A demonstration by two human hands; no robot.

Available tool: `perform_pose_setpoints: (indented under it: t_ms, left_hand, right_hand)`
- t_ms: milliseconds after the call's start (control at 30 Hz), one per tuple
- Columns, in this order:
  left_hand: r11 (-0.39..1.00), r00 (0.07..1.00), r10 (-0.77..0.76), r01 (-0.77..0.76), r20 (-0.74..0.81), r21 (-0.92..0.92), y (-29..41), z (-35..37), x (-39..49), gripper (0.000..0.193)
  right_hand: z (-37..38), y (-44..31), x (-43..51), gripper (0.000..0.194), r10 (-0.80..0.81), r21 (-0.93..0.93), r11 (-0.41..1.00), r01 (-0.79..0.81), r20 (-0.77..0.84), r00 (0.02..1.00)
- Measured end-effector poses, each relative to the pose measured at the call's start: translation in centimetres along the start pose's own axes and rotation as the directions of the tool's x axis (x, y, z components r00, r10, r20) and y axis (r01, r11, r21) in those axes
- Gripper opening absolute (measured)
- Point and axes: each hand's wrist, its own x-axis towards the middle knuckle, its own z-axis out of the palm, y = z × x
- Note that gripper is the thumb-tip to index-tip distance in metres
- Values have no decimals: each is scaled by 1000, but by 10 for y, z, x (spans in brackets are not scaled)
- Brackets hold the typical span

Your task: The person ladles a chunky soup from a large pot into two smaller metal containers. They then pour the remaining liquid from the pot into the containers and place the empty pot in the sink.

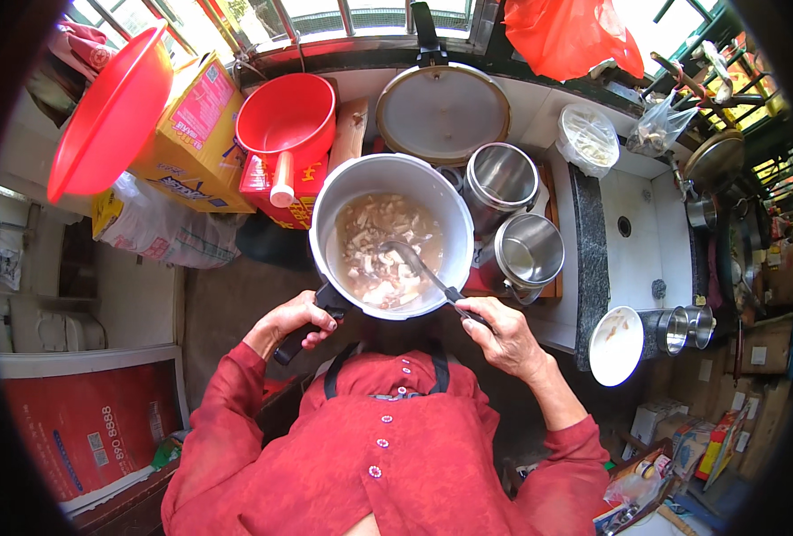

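A large metal pressure cooker pot (460,228) stands before me, with pale chunks in brownish broth (383,248) inside. My left hand (301,320) is closed around the pot's black long handle (293,345). With my right hand (500,331) I grip the dark handle of a metal ladle (416,261) at the pot's near right rim; its bowl is partly sunk in the broth. Behind the pot the round cooker lid (443,110) leans upright. Two steel containers, one at the back (501,175) and one nearer (530,249), stand close to the pot's right side.
Left of the pot, a red plastic dipper (286,114) rests on a red box (269,201), beside a yellow carton (189,147) and a red basin (112,114). To the right are a sink (644,254), a bag-covered bowl (589,139) and a white bowl (615,346) on the stone edge.
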Motion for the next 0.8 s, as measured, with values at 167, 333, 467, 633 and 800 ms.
perform_pose_setpoints:
  t_ms: [167,333,467,633,800]
  left_hand:
    - [1000,1000,7,-7,-24,-19,-5,10,-1,18]
    - [998,999,40,-42,-37,-55,-17,28,-1,12]
    - [996,996,69,-72,-58,-60,-23,45,0,12]
    - [997,993,48,-55,-109,-59,-25,57,0,9]
    - [998,995,48,-52,-91,-46,-25,55,0,8]
  right_hand:
    - [-13,-12,-9,29,-164,-323,932,167,35,986]
    - [0,1,-7,37,-228,-463,859,220,40,973]
    - [19,6,-14,36,-236,-516,824,234,63,970]
    - [32,4,-25,25,67,-107,989,-98,-261,963]
    - [16,16,-23,29,685,643,629,-438,-191,703]
